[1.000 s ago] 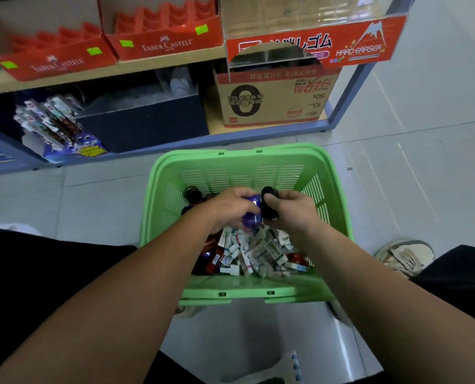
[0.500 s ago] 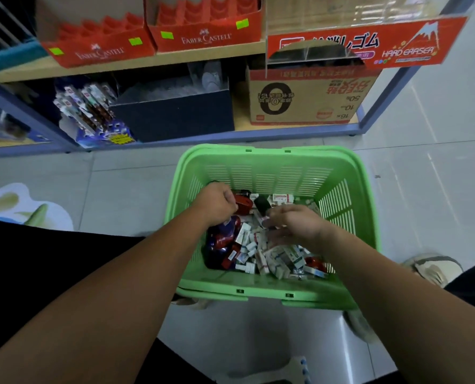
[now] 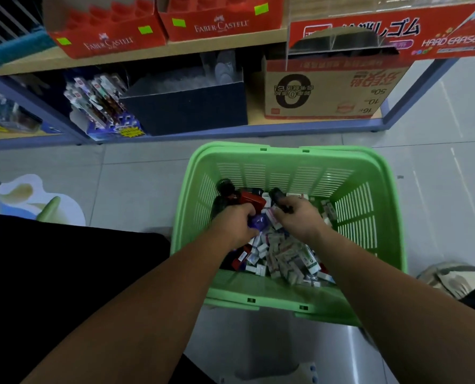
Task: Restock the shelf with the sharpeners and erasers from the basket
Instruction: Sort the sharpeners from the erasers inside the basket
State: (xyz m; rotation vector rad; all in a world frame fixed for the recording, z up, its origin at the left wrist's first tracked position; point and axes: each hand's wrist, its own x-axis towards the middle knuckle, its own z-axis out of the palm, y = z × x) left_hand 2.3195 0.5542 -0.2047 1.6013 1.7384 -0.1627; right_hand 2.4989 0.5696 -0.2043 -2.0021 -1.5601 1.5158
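Inside the green basket [image 3: 283, 173], toward its left wall, our left hand [image 3: 235, 225] curls round a purple sharpener [image 3: 259, 221]. A red sharpener [image 3: 253, 201] lies just beyond its knuckles. Near the basket's middle our right hand [image 3: 300, 217] closes its fingers round a black sharpener [image 3: 278, 197], probably so that each hand carries one per trip. Boxed erasers [image 3: 282, 253] lie heaped loose across the basket's near and right side, not yet sorted. Beyond the basket's far wall stands the shelf [image 3: 230, 131]. Its red Faber-Castell trays [image 3: 219, 23] show bare slots, which we judge are meant for the sharpeners.
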